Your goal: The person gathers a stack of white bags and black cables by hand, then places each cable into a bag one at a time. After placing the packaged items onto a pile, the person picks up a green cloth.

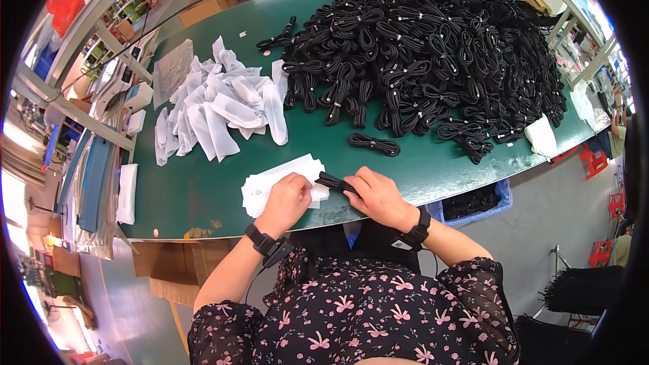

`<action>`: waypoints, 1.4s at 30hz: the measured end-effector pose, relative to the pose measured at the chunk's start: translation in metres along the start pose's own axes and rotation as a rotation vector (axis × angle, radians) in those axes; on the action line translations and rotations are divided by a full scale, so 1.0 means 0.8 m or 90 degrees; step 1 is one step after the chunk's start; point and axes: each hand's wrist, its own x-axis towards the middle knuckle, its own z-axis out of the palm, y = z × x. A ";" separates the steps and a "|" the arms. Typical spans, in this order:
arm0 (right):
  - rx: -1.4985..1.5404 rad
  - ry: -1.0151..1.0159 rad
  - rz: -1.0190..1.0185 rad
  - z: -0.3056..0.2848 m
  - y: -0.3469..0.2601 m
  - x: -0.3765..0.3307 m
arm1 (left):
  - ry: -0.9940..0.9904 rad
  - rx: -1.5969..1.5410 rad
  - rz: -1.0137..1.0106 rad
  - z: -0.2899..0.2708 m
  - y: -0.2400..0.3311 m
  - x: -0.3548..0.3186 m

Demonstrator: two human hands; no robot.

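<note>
Near the front edge of the green table, my right hand grips a coiled black cable that points left. My left hand is closed, its fingertips pinching the edge of a white bag at the top of a flat stack of white bags. The cable's left end is by the bag's right edge; whether it has entered the bag I cannot tell. One loose coiled cable lies just beyond my right hand. A large heap of black cables covers the far right.
A pile of filled white bags lies at the left of the green table. Below the front edge at right stands a blue-lined bin with black items. A metal shelf frame borders the left side. Red stools stand at far right.
</note>
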 end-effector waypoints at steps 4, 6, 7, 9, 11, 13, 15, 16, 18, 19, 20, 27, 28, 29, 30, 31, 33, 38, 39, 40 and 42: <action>0.008 -0.002 0.006 0.002 -0.001 0.000 | -0.006 -0.014 -0.019 0.000 0.003 0.000; 0.021 -0.006 0.014 0.002 -0.002 0.000 | -0.008 -0.032 -0.040 -0.001 0.002 0.000; 0.021 -0.006 0.014 0.003 -0.003 0.001 | -0.011 -0.050 -0.061 -0.002 0.002 0.000; 0.043 -0.013 0.029 0.005 -0.004 0.001 | -0.013 -0.068 -0.082 -0.003 0.001 0.000; 0.054 -0.016 0.037 0.006 -0.003 0.001 | -0.010 -0.080 -0.107 -0.004 0.002 -0.001; 0.065 -0.034 0.036 0.009 0.001 0.000 | -0.007 -0.086 -0.121 -0.005 0.001 -0.001; 0.071 -0.044 0.034 0.010 0.004 0.001 | 0.003 -0.110 -0.143 -0.005 -0.001 -0.001; 0.062 -0.049 0.042 0.010 0.005 0.001 | 0.009 -0.122 -0.154 -0.005 -0.002 -0.001; 0.044 -0.060 0.058 0.009 0.005 0.002 | 0.017 -0.126 -0.151 -0.006 -0.003 -0.001; 0.044 -0.060 0.059 0.008 0.004 0.003 | 0.026 -0.129 -0.147 -0.007 -0.002 -0.001; 0.064 -0.050 0.067 0.008 0.001 0.005 | 0.034 -0.132 -0.143 -0.007 -0.002 0.000; 0.034 -0.054 0.040 0.008 -0.001 0.007 | 0.053 -0.124 -0.134 -0.008 -0.002 0.002; 0.027 -0.047 0.044 0.007 -0.002 0.006 | 0.051 -0.102 -0.126 -0.009 -0.002 0.002; 0.020 -0.039 0.047 0.006 -0.002 0.005 | 0.052 -0.102 -0.126 -0.008 -0.002 0.001; 0.013 -0.032 0.050 0.005 -0.003 0.005 | 0.044 -0.107 -0.140 -0.007 -0.003 0.000; 0.014 -0.032 0.050 0.005 -0.003 0.006 | 0.037 -0.112 -0.154 -0.006 -0.005 -0.001; 0.019 -0.007 0.052 0.005 -0.005 0.008 | 0.028 -0.118 -0.166 -0.005 -0.005 -0.001; 0.014 -0.025 -0.005 0.012 -0.003 0.008 | 0.026 -0.172 -0.244 -0.004 -0.002 0.001; 0.015 -0.024 -0.005 0.012 -0.002 0.008 | 0.025 -0.187 -0.255 -0.004 -0.002 0.001; -0.004 -0.025 -0.010 0.013 -0.001 0.008 | 0.025 -0.203 -0.266 -0.004 -0.003 0.002; -0.042 -0.026 -0.020 0.013 0.001 0.009 | 0.035 -0.180 -0.236 -0.003 -0.004 0.000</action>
